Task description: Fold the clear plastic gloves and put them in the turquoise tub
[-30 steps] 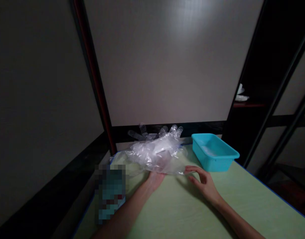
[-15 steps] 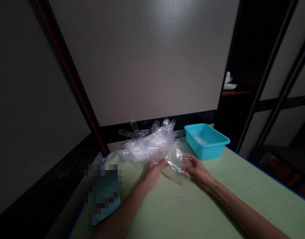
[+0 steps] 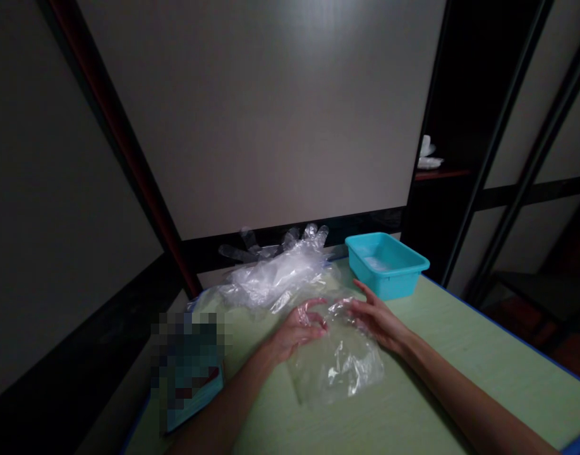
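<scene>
A clear disposable plastic glove (image 3: 349, 370) is spread over the table between my hands, its wide end towards me; its finger end does not show plainly. My left hand (image 3: 292, 332) has curled fingers and thumb on its left upper part. On the other side, my right hand (image 3: 378, 319) pinches the glove's upper right edge, with one finger raised off it. Just beyond lies a heaped pile of similar clear gloves (image 3: 275, 275), some with their fingers sticking up at the back.
A turquoise plastic basin (image 3: 401, 284) with something whitish inside stands at the back right of the light green table (image 3: 436, 341). At the left front is a blurred-out package (image 3: 193, 373). Behind the table rises a grey panel (image 3: 280, 126). White items (image 3: 428, 155) sit on a dark shelf.
The glove has come away from the pile towards me and now lies spread lower between my hands. My right hand's finger has lifted. The view has shifted slightly.
</scene>
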Available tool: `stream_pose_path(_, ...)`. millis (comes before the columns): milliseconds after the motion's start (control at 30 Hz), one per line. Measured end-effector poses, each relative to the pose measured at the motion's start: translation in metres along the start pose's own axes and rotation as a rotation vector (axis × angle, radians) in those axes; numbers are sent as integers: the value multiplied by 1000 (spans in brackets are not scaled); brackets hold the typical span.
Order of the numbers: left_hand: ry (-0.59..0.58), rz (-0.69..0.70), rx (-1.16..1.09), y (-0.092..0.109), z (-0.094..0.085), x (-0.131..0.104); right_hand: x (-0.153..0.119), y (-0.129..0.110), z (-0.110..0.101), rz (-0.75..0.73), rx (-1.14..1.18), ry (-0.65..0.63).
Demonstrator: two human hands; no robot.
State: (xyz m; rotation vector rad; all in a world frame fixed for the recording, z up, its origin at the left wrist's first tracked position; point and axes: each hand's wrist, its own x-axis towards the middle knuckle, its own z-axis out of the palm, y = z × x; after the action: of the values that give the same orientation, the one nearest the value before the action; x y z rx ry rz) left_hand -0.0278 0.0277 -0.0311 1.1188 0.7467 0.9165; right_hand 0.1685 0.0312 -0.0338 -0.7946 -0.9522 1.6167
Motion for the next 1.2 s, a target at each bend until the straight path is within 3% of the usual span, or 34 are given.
stream_pose_path(67,5,12,-16,0,-1,0,0,0,0,-59,-64,2)
stream_pose_path(133,81,45,-80,0,-4,2,-2,-1,0,-116,-111,-22)
stream_pose_path(300,454,261,-184,1,-18,10,-2,1,-4,-231,-271,-34)
stream_pose_path(500,661,409,-91,-3,-22,14,2,9,-12,-295,-494,39)
stream_pose_path(700,919,603,100,-2,-16,10,4,14,-11,-319,-621,21)
stream_pose_path(767,864,661,225,-2,-5,3,4,16,-10,-343,-643,24)
stream_pose_path(900,430,502,220,-11,26,-11,4,18,-8,-342,-685,13)
stream_pose_path(1000,240,433,204,-25,42,-19,4,18,-7,-363,-681,15)
stream_pose_path(1100,107,422,398,-34,44,-23,5,17,-9,-398,-721,65)
stream_pose_path(1200,60,423,609,-36,38,-24,4,12,-13,-455,-866,144)
